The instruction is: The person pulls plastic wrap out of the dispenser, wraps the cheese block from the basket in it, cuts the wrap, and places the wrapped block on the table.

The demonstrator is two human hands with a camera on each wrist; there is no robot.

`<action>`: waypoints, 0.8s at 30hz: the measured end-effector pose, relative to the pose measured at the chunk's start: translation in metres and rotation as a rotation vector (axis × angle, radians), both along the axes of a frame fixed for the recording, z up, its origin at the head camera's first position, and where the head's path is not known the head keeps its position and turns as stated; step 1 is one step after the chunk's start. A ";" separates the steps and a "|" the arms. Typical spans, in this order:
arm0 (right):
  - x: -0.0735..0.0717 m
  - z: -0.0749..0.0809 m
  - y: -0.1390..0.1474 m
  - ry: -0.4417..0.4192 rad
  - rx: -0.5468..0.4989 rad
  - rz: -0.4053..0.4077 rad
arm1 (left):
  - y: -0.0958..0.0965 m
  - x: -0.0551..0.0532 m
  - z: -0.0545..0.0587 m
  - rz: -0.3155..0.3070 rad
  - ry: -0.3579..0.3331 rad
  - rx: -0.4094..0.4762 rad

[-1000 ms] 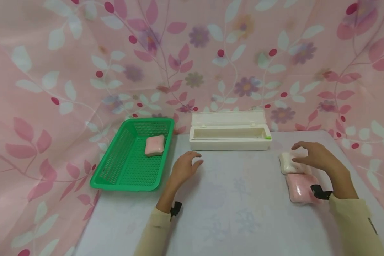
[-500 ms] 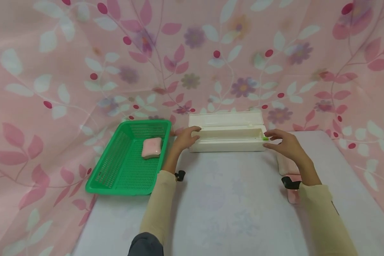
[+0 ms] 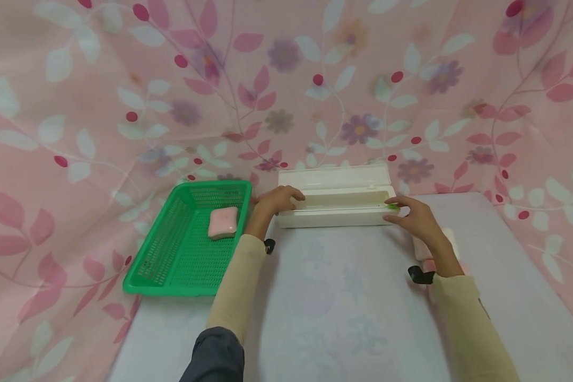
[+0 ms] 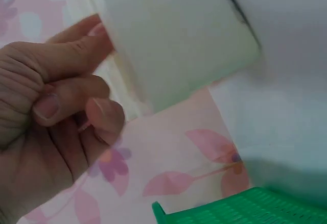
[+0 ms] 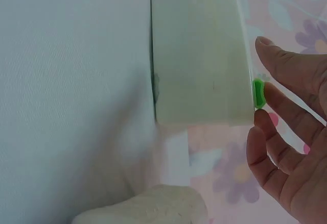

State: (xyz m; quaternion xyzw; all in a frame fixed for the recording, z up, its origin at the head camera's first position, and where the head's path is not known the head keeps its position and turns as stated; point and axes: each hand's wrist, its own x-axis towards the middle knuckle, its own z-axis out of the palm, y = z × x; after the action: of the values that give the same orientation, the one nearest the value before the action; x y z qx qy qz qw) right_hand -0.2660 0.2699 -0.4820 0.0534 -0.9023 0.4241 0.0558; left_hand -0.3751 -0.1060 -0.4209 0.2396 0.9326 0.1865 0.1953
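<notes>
A long white plastic box (image 3: 334,218) stands at the table's back, its hinged lid (image 3: 334,176) raised and leaning back. At its right end sits a small green piece (image 5: 259,94). My left hand (image 3: 274,202) is at the box's left end. In the left wrist view two digits meet the upper edge and the other fingers fold toward the palm; whether they pinch the edge, I cannot tell. My right hand (image 3: 417,217) is at the right end, fingers loosely bent and apart. One fingertip touches the green piece in the right wrist view.
A green perforated basket (image 3: 130,276) is left of my left forearm, with a glossy pink pillow-shaped packet (image 3: 223,222) inside. Beyond my right wrist lie a whitish packet (image 3: 420,248) and a pink one, both partly covered by my arm. A floral curtain (image 3: 286,79) hangs behind the table.
My right hand has come from over the packets, left and forward to the box's right end. My left hand has moved forward from beside the basket to its left end.
</notes>
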 end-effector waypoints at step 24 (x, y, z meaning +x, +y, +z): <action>-0.009 -0.001 -0.009 0.087 0.031 -0.038 | -0.016 -0.006 -0.016 0.059 0.186 0.097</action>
State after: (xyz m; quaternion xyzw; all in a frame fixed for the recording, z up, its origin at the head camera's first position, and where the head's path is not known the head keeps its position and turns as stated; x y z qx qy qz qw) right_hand -0.2754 0.2609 -0.4833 0.0557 -0.9064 0.4061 0.1020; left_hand -0.3815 -0.1217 -0.4370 0.2375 0.9432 0.2141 0.0903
